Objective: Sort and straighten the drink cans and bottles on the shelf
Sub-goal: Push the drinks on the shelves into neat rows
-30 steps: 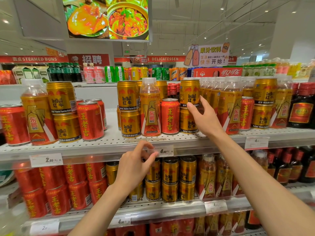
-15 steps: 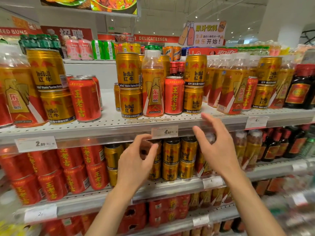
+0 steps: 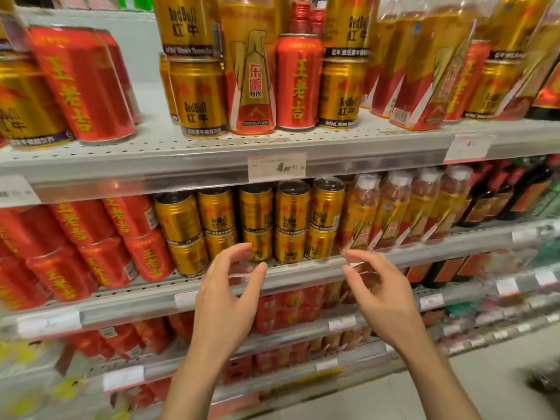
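Head view looks down on both hands held before the second shelf (image 3: 303, 268). Left hand (image 3: 224, 301) and right hand (image 3: 385, 298) are empty, each grip open with fingers curled, close to the shelf lip but touching nothing. Straight ahead stand the gold cans (image 3: 291, 225), stacked two high, with red cans (image 3: 100, 237) leaning to their left and bottles (image 3: 394, 207) to their right. On the top shelf (image 3: 212, 159) above, gold cans, red cans and bottles stand mixed together. The step in hand seems to be a reach for the gold stack; next, each hand would need to close on a can and square it with its row. Perforated metal shelves carry price tags (image 3: 276, 166); a pale floor (image 3: 485, 389) shows lower right.
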